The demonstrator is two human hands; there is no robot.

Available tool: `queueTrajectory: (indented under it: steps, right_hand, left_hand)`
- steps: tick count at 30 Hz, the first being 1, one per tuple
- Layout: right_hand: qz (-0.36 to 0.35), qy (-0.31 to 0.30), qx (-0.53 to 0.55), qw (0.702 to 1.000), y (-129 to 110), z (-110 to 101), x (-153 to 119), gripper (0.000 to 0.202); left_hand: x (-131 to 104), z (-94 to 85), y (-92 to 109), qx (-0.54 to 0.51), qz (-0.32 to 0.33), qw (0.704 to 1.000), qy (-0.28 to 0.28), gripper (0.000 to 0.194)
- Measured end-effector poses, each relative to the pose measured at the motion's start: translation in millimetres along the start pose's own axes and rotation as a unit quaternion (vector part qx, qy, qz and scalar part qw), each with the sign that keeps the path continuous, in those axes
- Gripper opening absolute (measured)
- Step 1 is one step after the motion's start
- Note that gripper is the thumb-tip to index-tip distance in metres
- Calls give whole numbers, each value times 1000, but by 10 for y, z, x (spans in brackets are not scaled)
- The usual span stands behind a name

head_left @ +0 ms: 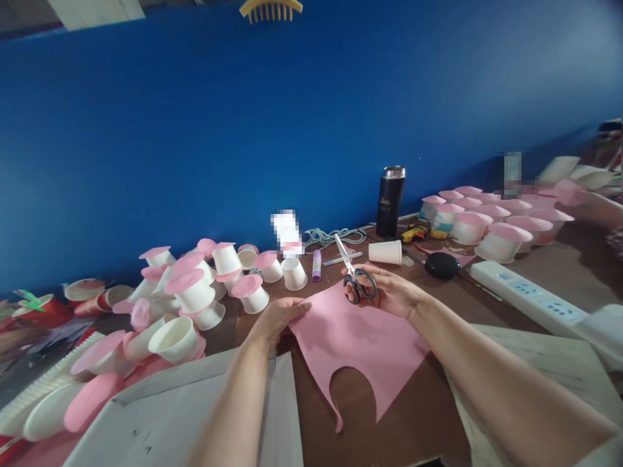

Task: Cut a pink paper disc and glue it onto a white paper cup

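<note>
Between my hands hangs a sheet of pink paper with a rounded piece cut out of its lower edge. My left hand pinches the sheet at its left corner, thumb on top. In my right hand is a pair of scissors with black handles; the blades point up and away and look closed, above the paper's far edge. Fingers of that hand also lie at the top of the sheet, though whether they grip it is hidden.
Paper cups with pink paper tops crowd the left, and more cups stand at right. Behind the paper are a glue stick, a pen, a lying cup and a black tumbler. A power strip lies right.
</note>
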State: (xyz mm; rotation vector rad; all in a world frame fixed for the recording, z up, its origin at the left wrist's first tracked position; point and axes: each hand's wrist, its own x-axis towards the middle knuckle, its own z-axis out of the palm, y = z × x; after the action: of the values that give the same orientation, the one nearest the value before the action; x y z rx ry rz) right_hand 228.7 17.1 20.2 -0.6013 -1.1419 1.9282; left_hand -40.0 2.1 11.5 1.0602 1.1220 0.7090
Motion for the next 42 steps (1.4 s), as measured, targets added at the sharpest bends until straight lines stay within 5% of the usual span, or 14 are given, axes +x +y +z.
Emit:
queueTrajectory:
  steps: [5, 9, 12, 16, 20, 27, 32, 37, 42]
  right_hand:
    - [-21, 25, 6, 999, 23, -20, 15, 34]
    - [-74, 32, 60, 995, 1, -27, 17, 39]
    - [-117, 45, 100, 987, -24, -34, 28, 41]
    - [-138, 90, 93, 982, -39, -49, 51, 36]
    - [-86, 105, -21, 991, -28, 13, 23, 35]
    - [62, -112, -291, 948, 6, 209, -39, 39]
    - [67, -119, -284, 949, 10, 166, -26, 44]
    - [1, -46, -260, 965, -18, 157, -41, 50]
    - [55, -60, -308, 948, 25, 104, -27, 48]
  left_hand:
    - [7, 62, -51, 137, 58, 987, 64, 31]
    - [-62, 47, -2, 211, 173, 936, 223, 28]
    - [-115, -15, 58, 177, 237, 893, 338, 31]
    - [-90, -90, 98, -9, 271, 862, 427, 39]
    - [-34, -76, 111, -193, 277, 848, 409, 33]
    - [-45, -98, 52, -251, 223, 863, 377, 19]
    - [-15, -81, 38, -271, 198, 866, 371, 15]
    - [46, -103, -18, -264, 200, 877, 348, 19]
    - [78, -162, -60, -230, 213, 870, 380, 27]
